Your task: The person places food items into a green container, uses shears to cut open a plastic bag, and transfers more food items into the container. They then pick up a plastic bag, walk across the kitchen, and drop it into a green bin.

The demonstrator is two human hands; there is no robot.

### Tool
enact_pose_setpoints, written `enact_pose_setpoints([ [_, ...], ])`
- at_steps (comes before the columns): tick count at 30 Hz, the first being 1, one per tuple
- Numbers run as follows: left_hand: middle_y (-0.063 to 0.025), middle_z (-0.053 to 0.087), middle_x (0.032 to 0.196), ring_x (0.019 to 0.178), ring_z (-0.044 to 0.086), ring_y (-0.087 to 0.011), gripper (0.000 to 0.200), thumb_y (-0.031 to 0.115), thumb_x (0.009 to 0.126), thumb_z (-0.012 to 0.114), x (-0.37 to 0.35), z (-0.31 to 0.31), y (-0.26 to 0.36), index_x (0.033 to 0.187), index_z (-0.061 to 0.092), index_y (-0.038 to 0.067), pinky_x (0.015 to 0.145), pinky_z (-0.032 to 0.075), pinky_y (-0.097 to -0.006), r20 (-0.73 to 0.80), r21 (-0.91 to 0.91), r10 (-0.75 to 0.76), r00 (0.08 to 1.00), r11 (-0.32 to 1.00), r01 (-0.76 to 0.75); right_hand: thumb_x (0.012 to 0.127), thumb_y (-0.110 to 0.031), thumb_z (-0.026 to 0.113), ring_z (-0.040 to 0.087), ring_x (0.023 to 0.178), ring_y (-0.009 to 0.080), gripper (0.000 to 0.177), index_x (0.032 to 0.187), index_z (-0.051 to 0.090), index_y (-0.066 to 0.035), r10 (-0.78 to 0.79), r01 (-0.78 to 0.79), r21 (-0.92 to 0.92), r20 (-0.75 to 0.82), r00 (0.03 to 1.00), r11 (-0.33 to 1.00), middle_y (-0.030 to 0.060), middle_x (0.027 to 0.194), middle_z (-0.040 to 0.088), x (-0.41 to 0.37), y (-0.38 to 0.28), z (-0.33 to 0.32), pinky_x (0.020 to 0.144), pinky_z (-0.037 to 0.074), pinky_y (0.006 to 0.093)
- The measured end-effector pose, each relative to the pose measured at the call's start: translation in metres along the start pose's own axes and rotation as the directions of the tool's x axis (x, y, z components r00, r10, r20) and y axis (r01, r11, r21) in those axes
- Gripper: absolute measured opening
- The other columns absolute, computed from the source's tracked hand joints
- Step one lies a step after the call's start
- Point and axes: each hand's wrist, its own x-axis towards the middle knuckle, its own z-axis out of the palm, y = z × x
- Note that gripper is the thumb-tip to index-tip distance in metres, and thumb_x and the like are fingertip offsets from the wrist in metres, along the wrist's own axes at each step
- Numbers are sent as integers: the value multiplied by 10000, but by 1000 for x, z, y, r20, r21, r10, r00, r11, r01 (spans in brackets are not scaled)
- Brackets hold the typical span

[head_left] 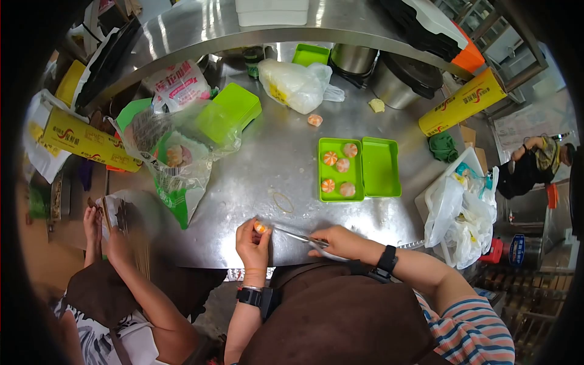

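My left hand (252, 246) pinches a small orange-and-white striped dough ball (260, 227) between thumb and fingers, close over the steel table's front edge. From the right, my right hand (340, 243) grips a long, slim silver metal tool (298, 235); its pointed end reaches toward the ball. I cannot tell what kind of tool it is. Beyond my hands lies an opened green plastic box (340, 198), with several similar striped balls (330, 158) in its left half. Its right half, the lid (382, 167), is flat and bare. Another striped ball (314, 120) rests farther back.
At the left lie a clear plastic bag (194, 164) and a green box (234, 109). A white bag (292, 85) and metal pot (398, 79) stand behind. A bin with bags (462, 213) is at right. On the left, another person's hands (103, 234) hold something.
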Motion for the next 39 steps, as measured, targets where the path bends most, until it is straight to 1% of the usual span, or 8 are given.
enact_pose_setpoints([
  [5,-85,584,1110,733,588,-102,444,-10,730,803,0,-1,3,1147,650,-8,619,533,-223,0,-1,-21,1000,1000,21,828,-278,776,603,696,178,359,1092,659,-65,126,-126,42,-1,992,991,116,812,668,-7,-20,-8,671,480,308],
  [10,-84,585,1107,722,589,-98,436,-12,735,800,0,1,0,1145,652,-4,617,531,-215,-23,-41,-16,1000,999,15,827,-275,777,599,706,162,358,1085,654,-60,-50,57,98,-70,996,994,114,803,657,-1,-18,-4,674,480,303],
  [13,-82,585,1106,719,588,-97,441,-13,738,799,2,-2,0,1151,647,-5,619,531,-212,1,27,16,1000,1000,-16,834,-286,771,586,689,175,352,1067,649,-52,102,-91,-96,119,988,991,116,788,644,6,1,-2,669,478,304],
  [19,-80,587,1106,722,590,-98,437,3,743,800,0,0,1,1153,649,-2,628,535,-218,-14,-53,-20,1000,998,20,834,-316,761,580,669,244,318,990,652,-61,-11,37,199,-131,991,979,134,780,644,0,-35,-5,660,477,327],
  [24,-81,587,1113,740,597,-104,442,14,743,804,4,0,-1,1156,647,-4,637,536,-219,-18,-46,-8,1000,999,8,802,-344,779,649,762,295,384,1056,675,-75,106,-95,-76,157,982,993,143,854,681,0,8,4,706,504,376],
  [29,-80,584,1123,766,608,-112,431,17,749,801,0,1,-1,1151,649,-4,643,538,-218,-34,-66,-41,999,997,38,786,-373,783,658,798,315,397,1027,677,-75,131,-119,-138,84,988,983,146,865,682,-9,-9,-4,710,504,390],
  [34,-87,564,1144,784,610,-110,452,18,762,793,0,-3,3,1178,616,-2,675,546,-223,7,-131,-68,998,989,69,815,-334,788,600,693,140,397,1097,659,-85,159,-159,-27,4,987,987,62,825,677,-18,-6,-12,667,487,281],
  [39,-80,555,1123,800,607,-101,446,21,775,788,-3,0,-16,1175,593,1,684,542,-213,4,-309,-99,995,946,95,829,-309,778,581,694,146,380,1099,647,-76,94,-94,35,3,996,995,71,810,658,-17,-11,-12,663,479,288],
])
